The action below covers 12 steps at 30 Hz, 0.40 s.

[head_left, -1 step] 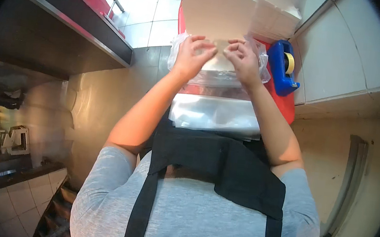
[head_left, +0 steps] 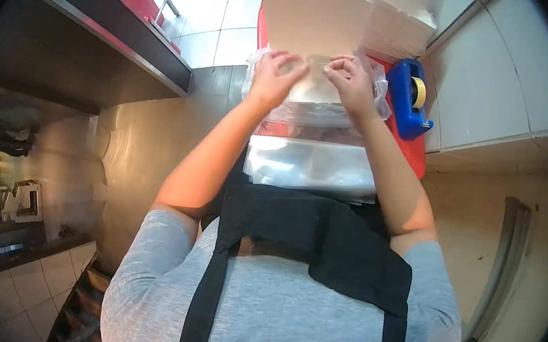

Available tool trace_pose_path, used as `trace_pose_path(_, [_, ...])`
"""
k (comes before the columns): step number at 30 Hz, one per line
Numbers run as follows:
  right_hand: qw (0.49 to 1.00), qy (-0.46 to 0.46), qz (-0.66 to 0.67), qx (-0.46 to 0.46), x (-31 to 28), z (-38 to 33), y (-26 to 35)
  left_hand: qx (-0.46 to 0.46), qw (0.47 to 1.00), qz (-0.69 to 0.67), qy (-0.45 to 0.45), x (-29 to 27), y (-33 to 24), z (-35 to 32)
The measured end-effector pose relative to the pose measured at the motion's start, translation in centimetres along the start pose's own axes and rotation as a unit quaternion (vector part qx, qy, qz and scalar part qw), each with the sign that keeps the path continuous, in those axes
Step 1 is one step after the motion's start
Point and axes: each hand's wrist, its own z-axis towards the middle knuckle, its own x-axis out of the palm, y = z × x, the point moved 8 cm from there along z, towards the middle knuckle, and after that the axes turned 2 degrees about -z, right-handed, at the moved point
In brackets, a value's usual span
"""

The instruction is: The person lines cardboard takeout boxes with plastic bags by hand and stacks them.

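An open cardboard box [head_left: 315,17] with its plain inner lid raised lies in front of me, with crinkled clear plastic [head_left: 314,115] around its near side. Over it, my left hand [head_left: 275,80] has its thumb and forefinger apart, and I see nothing held between them. Across from it, my right hand [head_left: 354,85] has thumb and forefinger pinched together; whatever they pinch is too small or too clear to make out. A faint see-through sheen shows between the two hands. Closer to my body lies a stack of clear plastic sleeves [head_left: 308,165].
On the right, a blue tape dispenser [head_left: 402,94] with a yellow roll stands on the red surface [head_left: 414,153], against the tiled wall [head_left: 494,81]. A plastic-wrapped pale stack [head_left: 398,30] is behind it. A steel counter [head_left: 100,36] runs along the left.
My left thumb and forefinger have parted from their pinch, and that hand has shifted slightly left. The right hand has hardly moved.
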Motion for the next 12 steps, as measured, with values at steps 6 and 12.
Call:
trace_pose_path(6, [0.919,0.222,-0.008,0.326,6.4,1.0,-12.7,0.147,0.981,0.116,0.058,3.7,2.6,0.9])
trace_pose_path(12, [0.848,0.286,-0.29,0.338,7.6,0.7,-17.9,0.033,0.892,0.328,0.309,10.1,6.5,-0.2])
